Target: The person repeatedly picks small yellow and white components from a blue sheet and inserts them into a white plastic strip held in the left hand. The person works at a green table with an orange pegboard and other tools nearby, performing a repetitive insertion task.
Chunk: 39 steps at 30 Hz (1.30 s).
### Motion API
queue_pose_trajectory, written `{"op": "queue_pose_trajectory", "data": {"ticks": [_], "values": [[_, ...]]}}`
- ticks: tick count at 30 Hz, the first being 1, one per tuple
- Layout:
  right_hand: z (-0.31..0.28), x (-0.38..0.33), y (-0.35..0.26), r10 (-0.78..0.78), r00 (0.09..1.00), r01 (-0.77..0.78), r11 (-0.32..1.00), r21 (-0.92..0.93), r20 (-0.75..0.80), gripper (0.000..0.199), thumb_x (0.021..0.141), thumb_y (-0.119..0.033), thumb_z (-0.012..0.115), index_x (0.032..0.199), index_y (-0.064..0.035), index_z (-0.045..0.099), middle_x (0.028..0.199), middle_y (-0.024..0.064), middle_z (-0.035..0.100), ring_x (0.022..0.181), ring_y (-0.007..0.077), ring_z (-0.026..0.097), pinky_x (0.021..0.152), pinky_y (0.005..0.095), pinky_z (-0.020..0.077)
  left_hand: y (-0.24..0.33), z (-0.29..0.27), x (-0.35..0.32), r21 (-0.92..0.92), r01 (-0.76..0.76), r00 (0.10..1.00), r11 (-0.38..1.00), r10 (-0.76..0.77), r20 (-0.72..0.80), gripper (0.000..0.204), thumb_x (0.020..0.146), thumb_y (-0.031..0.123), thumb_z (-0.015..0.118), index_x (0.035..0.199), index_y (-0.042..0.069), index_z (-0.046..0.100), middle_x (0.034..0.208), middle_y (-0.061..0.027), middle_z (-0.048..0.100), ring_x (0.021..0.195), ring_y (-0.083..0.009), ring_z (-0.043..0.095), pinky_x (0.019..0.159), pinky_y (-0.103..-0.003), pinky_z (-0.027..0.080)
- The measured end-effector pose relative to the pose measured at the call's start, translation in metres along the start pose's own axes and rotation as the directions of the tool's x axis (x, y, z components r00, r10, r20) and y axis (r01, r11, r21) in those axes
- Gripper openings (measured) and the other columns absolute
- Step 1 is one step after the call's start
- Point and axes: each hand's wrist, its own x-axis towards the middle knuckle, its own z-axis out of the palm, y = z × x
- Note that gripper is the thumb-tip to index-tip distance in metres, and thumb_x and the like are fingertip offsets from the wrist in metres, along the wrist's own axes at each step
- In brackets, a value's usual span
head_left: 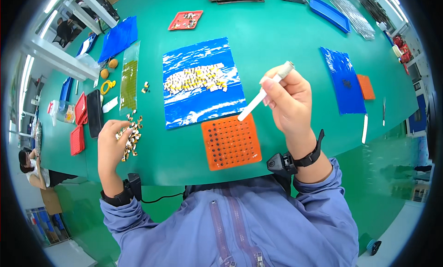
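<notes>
My right hand [290, 100] grips a flat white stick [254, 105], its upper end wrapped in beige material. The stick slants down so that its lower tip is over the far edge of an orange tray [231, 143] with rows of small holes. Dark dots fill the left columns of holes. At the left, my left hand [111, 140] rests beside a loose pile of small white, gold and black pieces [134, 140], thumb and index finger bent but apart at its edge. Beyond the tray lies a blue sheet [203, 112] bearing many white and yellow pieces [196, 78] in packed rows.
Left of the pile are a black case [95, 113], red trays [77, 140], yellow scissors [107, 87] and a clear-wrapped olive strip [129, 77]. A red tray of parts [185, 20] sits far back. At right lie a blue bag [345, 84], an orange tray [366, 87] and tweezers [384, 112].
</notes>
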Motion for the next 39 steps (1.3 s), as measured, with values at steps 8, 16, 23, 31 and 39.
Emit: {"op": "queue_pose_trajectory", "data": {"ticks": [8,16,23,31,39], "values": [[-0.012,0.008,0.004,-0.037,0.992,0.033,0.999,-0.029,-0.124,0.007,0.079,-0.008,0.061,0.080,-0.0016,0.058,0.061,-0.0029,0.051,0.051,0.0016,0.042,0.046,0.0153,0.0314,0.100,0.062,0.075,-0.213,-0.452,0.859,0.866,0.487,0.157,0.016,0.071,0.015,0.064,0.084,0.006,0.061,0.079,-0.0117,0.057,0.080,-0.0285,0.054,0.069,-0.036,0.043],[-0.015,0.010,0.007,0.002,0.992,-0.002,1.000,0.006,-0.125,0.008,0.079,-0.009,0.062,0.079,-0.0024,0.058,0.062,-0.0029,0.052,0.052,0.0015,0.043,0.047,0.0153,0.0319,0.111,0.111,0.098,-0.166,-0.388,0.910,0.906,0.406,0.086,0.015,0.069,0.014,0.066,0.076,0.006,0.055,0.078,-0.0118,0.052,0.082,-0.0289,0.050,0.072,-0.037,0.041],[-0.011,0.007,0.002,0.006,0.997,-0.006,1.000,0.004,-0.076,0.007,0.079,-0.008,0.061,0.080,-0.0025,0.057,0.063,-0.0027,0.053,0.055,0.0012,0.044,0.049,0.0155,0.0329,0.104,0.116,0.101,-0.250,-0.354,0.912,0.901,0.391,0.120,0.017,0.068,0.014,0.068,0.075,0.006,0.055,0.078,-0.0107,0.051,0.083,-0.0276,0.048,0.073,-0.036,0.039],[-0.015,0.008,0.004,0.013,1.000,-0.013,1.000,0.018,-0.026,0.006,0.079,-0.005,0.061,0.082,-0.0014,0.057,0.069,0.0001,0.056,0.059,0.0024,0.048,0.053,0.0159,0.0370,0.114,0.084,0.089,-0.631,-0.044,0.916,0.774,0.283,0.283,0.014,0.075,0.010,0.064,0.075,0.003,0.052,0.075,-0.0049,0.055,0.068,-0.0146,0.052,0.060,-0.026,0.042],[-0.005,0.000,-0.005,0.216,0.958,-0.221,0.975,0.006,0.188,0.011,0.075,0.001,0.062,0.085,0.0021,0.058,0.076,0.0062,0.059,0.069,0.0086,0.057,0.061,0.0192,0.0453,0.115,0.060,0.036,-0.974,0.182,0.919,-0.132,0.375,0.120,0.010,0.080,0.005,0.056,0.082,0.004,0.047,0.075,-0.0051,0.053,0.070,-0.0115,0.051,0.064,-0.024,0.041]]}}
